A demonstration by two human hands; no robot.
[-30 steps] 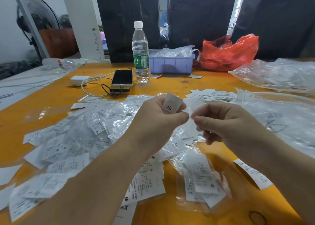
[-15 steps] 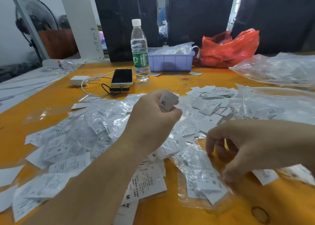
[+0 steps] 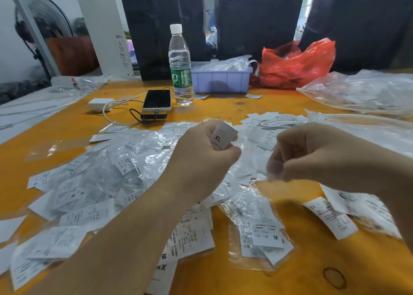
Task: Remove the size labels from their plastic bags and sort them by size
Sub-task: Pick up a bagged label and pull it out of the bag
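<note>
- Left hand grips an XL label above the bag pile.
- Right hand is curled and blurred; whether it holds anything, I cannot tell.
- Table is orange.

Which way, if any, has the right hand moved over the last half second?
Yes. The right hand has risen from the table, back up toward the XL label held by the left hand.

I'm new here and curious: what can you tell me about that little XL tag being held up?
The XL tag is a small white label, cloth or paper by its look, printed "XL" in black under a thin line, with faint smaller print below. It tilts slightly, raised above the table. The left hand pinches its lower part; the top sticks out free.
</note>
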